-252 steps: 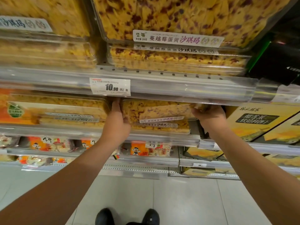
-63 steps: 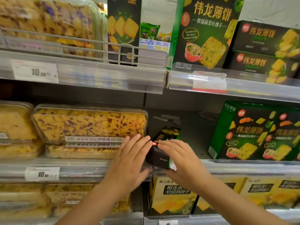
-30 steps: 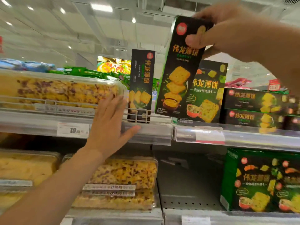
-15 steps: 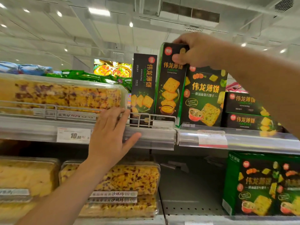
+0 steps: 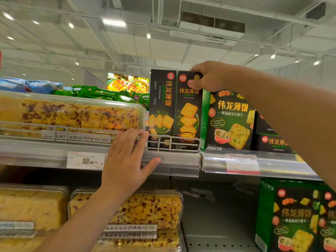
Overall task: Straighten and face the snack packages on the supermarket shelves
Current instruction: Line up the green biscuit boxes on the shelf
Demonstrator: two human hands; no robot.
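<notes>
The upper shelf [image 5: 172,163] runs across the middle of the view, fronted by a clear price strip and a low wire rail [image 5: 174,142] that stops packs sliding off the edge. On it, from nine o'clock toward the centre, lies a long clear tray of yellow cake [image 5: 72,113], flat and label outward so shoppers read it through the lid. At three o'clock of centre stands a large green cracker box [image 5: 231,120], upright and facing out, with smaller dark boxes stacked at its right.

Between tray and green box stand two tall dark cracker boxes side by side, touching. The left box [image 5: 161,106] is turned so a narrow panel shows. The right box [image 5: 189,113] shows its printed front and sits behind the rail, close against the green box.

The right hand [image 5: 209,77], reaching in from two o'clock, holds that right box by its top corner, fingers curled over the top and thumb on the front face; a grasp up there probably lets the box be squared without disturbing its neighbours. The left hand [image 5: 127,157], coming from seven o'clock, lies flat and released on the shelf edge, fingers [image 5: 134,137] reaching the rail, seemingly for steadiness during the overhead reach.

The right box looks almost seated; letting go and turning its neighbour would plausibly follow.
</notes>
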